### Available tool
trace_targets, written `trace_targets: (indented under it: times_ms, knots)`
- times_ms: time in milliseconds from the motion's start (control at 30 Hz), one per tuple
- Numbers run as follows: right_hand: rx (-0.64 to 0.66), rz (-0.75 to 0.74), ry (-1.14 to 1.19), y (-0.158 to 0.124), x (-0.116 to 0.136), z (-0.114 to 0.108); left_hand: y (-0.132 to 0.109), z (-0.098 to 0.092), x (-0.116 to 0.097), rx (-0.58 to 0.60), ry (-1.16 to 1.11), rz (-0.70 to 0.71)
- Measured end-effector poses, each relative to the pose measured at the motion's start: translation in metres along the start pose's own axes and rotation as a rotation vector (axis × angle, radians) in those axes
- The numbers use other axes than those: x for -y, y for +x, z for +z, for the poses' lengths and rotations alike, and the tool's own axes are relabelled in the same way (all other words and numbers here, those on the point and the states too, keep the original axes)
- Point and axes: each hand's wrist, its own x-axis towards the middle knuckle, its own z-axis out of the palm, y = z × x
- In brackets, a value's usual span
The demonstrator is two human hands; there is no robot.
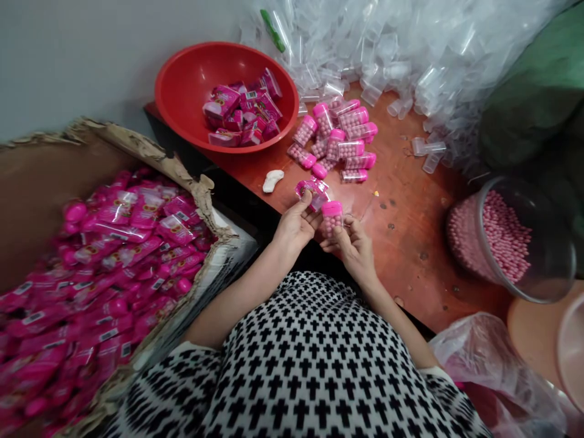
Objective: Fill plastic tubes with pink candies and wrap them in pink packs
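Note:
My left hand [295,225] pinches a pink printed plastic wrapper [314,191] between thumb and fingers. Right beside it, my right hand [353,246] grips a small clear bottle [332,220] with a pink cap, full of pink candy balls, cap end pointing away from me. The wrapper and the bottle nearly meet; whether they touch I cannot tell. Just beyond my hands lies a pile of similar filled bottles [350,149] on the reddish-brown table [406,225]. A white lump [272,180] rests near the table's edge, left of the wrapper.
A red bowl [182,91] with pink wrapped packs stands at the back left. Below it, a torn cardboard box [182,173] holds many wrapped bottles. Empty clear tubes [392,61] heap at the back. To the right are a clear tub [554,255] of pink balls and a plastic bag [483,353].

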Motion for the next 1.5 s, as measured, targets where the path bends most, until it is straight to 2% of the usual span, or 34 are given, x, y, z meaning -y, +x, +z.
trace_targets:
  times_ms: [167,300,467,667,767,933,1133,1333,1400,1500]
  knots:
    - [-0.037,-0.031,-0.035,0.004,-0.006,0.001,-0.007,0.004,0.002,0.047,0.061,0.003]
    - [0.018,-0.045,-0.039,0.007,-0.006,0.002,-0.009,0.002,0.003,0.112,0.162,0.079]
    - [0.007,-0.092,-0.046,0.009,-0.011,0.003,-0.011,0.000,0.000,0.234,0.233,0.157]
    - [0.015,-0.135,-0.063,0.009,-0.016,0.002,-0.009,-0.001,0.002,0.239,0.279,0.117]
    - [0.018,-0.107,-0.038,0.009,-0.013,0.001,-0.005,-0.005,0.001,0.287,0.332,0.134]
    - [0.092,-0.028,0.048,0.011,-0.009,0.001,0.001,-0.008,-0.007,0.338,0.459,0.180]
    - [-0.015,-0.140,0.003,0.010,-0.014,0.005,-0.001,-0.003,-0.008,0.392,0.480,0.182]
    - [0.150,-0.009,0.178,0.015,-0.014,0.003,-0.002,-0.004,-0.015,0.405,0.559,0.148]
    - [0.128,-0.030,0.174,0.016,-0.014,0.005,-0.001,-0.004,-0.018,0.409,0.610,0.164]
    - [0.019,-0.132,0.100,0.015,-0.015,0.009,0.000,-0.003,-0.016,0.409,0.650,0.228]
